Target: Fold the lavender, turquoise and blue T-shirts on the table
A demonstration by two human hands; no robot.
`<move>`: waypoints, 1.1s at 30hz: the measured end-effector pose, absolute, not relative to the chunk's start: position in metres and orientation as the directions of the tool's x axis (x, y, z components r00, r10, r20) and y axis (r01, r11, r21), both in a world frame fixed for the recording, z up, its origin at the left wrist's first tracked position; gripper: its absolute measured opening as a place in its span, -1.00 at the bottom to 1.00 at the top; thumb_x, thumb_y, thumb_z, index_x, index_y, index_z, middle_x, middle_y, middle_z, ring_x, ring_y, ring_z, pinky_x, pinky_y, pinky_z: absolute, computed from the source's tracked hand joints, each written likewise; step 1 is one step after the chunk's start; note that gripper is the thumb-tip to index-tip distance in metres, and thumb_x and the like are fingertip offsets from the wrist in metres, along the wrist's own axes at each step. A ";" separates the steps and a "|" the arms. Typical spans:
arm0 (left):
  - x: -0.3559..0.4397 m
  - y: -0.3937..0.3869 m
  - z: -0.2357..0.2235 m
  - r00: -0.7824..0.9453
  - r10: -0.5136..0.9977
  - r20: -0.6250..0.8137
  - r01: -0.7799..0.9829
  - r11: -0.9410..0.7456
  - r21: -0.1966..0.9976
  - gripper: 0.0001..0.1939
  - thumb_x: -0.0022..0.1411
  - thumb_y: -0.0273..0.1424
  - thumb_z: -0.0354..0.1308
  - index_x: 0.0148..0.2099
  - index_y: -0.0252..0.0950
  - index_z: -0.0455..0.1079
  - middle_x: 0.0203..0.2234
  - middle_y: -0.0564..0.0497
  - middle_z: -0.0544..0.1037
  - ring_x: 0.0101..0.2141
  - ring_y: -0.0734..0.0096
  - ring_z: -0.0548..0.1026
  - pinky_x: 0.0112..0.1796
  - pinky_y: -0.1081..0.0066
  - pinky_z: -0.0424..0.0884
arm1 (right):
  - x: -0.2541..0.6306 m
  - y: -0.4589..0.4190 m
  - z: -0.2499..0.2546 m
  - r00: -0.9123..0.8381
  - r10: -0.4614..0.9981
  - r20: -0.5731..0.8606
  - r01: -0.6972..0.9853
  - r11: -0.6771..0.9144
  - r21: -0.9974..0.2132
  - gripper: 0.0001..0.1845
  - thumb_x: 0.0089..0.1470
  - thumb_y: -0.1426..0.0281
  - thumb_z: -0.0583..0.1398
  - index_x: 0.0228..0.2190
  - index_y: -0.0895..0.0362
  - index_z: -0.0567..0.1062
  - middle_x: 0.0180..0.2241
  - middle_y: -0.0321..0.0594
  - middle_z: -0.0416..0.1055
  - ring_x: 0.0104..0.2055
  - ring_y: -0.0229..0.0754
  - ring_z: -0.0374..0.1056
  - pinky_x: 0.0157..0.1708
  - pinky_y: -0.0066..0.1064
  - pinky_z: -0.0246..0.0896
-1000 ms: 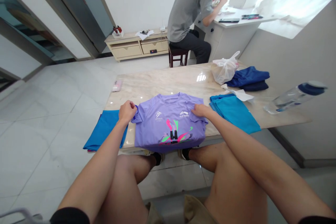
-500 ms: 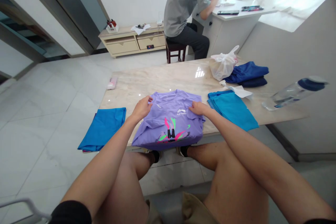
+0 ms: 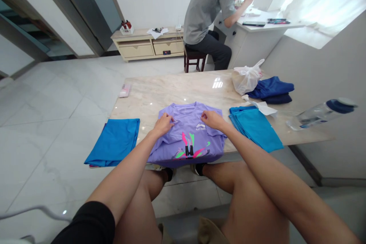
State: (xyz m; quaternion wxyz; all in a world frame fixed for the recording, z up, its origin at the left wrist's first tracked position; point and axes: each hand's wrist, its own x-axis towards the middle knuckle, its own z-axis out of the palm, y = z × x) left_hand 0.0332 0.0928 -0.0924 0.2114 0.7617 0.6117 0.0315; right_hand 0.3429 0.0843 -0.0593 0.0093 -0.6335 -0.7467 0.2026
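A purple T-shirt (image 3: 183, 133) with a white logo and a pink, green and black print lies on the table before me, its collar away from me and its lower part at the front edge. My left hand (image 3: 164, 124) is over its upper left part, fingers loosely bent and a little apart. On the other side of the collar, my right hand (image 3: 212, 119) pinches at the shirt with its fingers together; the fingertips are partly hidden. Folded blue cloth (image 3: 114, 139) lies left of the shirt, and a folded teal-blue stack (image 3: 257, 127) lies on its right.
The marble-look table (image 3: 171, 85) also bears a white plastic bag (image 3: 246, 78), dark blue clothing (image 3: 271, 87), white paper (image 3: 265, 108), a clear bottle (image 3: 317, 116) and a small pink packet (image 3: 125, 90). Beyond it, a person (image 3: 206, 11) sits on a stool at a white desk (image 3: 251, 45).
Both hands have moved inward over the T-shirt toward its collar. The left hand has come off the shirt's outer left edge. The whole view has shifted slightly.
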 end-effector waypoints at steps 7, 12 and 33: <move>0.024 0.084 -0.078 0.196 0.955 -0.223 0.948 -0.127 0.291 -0.77 0.36 -0.37 0.26 0.04 -0.25 0.51 0.04 -0.20 0.60 -0.03 0.11 0.62 -0.01 0.29 0.52 | 0.263 0.081 -0.073 -0.338 0.920 -0.201 0.912 0.268 -0.310 -0.52 0.48 0.16 0.20 0.20 0.24 0.54 0.23 0.16 0.49 0.32 0.10 0.37 0.34 -0.23 0.20; -0.014 0.050 -0.065 0.219 0.853 -0.474 0.967 -0.123 0.225 -0.68 0.25 -0.07 0.42 -0.19 -0.20 0.55 -0.23 -0.12 0.70 -0.15 0.06 0.66 -0.21 0.34 0.45 | 0.233 0.096 -0.081 -0.290 0.915 -0.281 0.914 0.178 -0.365 -0.68 0.37 0.20 0.31 -0.04 0.20 0.64 0.13 0.09 0.56 0.24 0.11 0.42 0.27 -0.23 0.27; -0.012 0.047 -0.063 0.374 0.909 -0.184 0.838 -0.247 0.486 -0.75 0.49 -0.32 0.12 0.08 -0.18 0.58 0.04 -0.11 0.69 0.04 0.13 0.64 0.02 0.30 0.50 | 0.310 0.118 -0.048 -0.022 0.931 -0.365 0.983 -0.047 -0.177 -0.68 0.34 0.39 0.23 0.02 0.18 0.70 -0.04 -0.03 0.69 0.02 -0.07 0.61 0.01 -0.45 0.40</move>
